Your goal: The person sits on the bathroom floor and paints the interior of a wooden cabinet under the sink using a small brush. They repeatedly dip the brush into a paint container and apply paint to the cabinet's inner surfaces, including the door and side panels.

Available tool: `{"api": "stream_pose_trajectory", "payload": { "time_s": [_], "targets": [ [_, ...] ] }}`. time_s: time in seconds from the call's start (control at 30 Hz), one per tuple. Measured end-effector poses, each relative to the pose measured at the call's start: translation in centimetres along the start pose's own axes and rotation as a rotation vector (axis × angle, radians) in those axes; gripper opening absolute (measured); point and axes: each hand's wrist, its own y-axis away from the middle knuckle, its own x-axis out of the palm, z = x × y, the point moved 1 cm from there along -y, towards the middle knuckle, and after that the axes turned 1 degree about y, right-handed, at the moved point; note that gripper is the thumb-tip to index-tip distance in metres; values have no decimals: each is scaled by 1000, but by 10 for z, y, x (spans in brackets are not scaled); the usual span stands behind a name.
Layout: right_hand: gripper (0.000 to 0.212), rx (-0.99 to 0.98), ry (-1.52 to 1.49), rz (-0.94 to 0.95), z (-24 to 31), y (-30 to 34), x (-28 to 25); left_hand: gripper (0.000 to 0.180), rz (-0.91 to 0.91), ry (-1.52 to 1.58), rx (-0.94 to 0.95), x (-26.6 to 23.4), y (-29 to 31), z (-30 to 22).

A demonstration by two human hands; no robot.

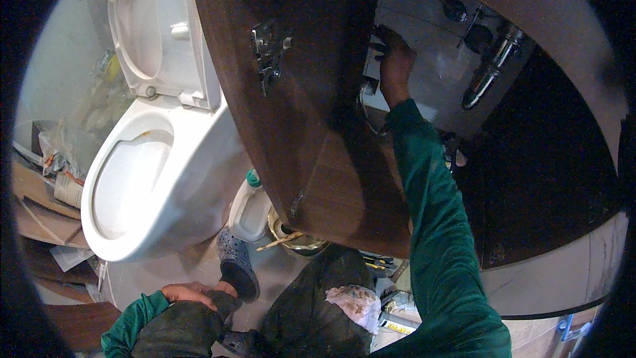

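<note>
My left hand (191,293) lies flat over my knee, fingers stretched out and holding nothing. Deep inside a dark brown cabinet (358,179), my right hand (396,65) reaches up to the inner left wall. Its fingers point at that wall, slightly bent and apart, with no held thing showing; whether the tips touch the wall I cannot tell. Just below the wrist is a white box-like piece (376,101) with a dark cable loop. To the right of the hand, a chrome drain pipe (493,66) slants down from the back wall.
A white toilet (146,185) with raised lid stands at left. A white bottle with green cap (250,212) and a gold-coloured round tin (305,244) with a stick across it sit by the cabinet. A metal hinge (270,56) juts from the panel. A stained cloth (356,306) lies on my thigh.
</note>
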Motion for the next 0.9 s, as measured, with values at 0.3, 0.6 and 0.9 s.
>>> {"api": "stream_pose_trajectory", "payload": {
  "time_s": [0.3,0.6,0.9],
  "targets": [
    [36,224,-144,-28,-4,31,-9,74,-26,-34,-124,11,22,-45],
    [38,28,-160,-40,16,-6,-10,45,-61,-34,-134,8,16,-29],
    [33,346,-180,7,44,38,-30,58,-44,-137,-201,3,8,-18]
  ]
}}
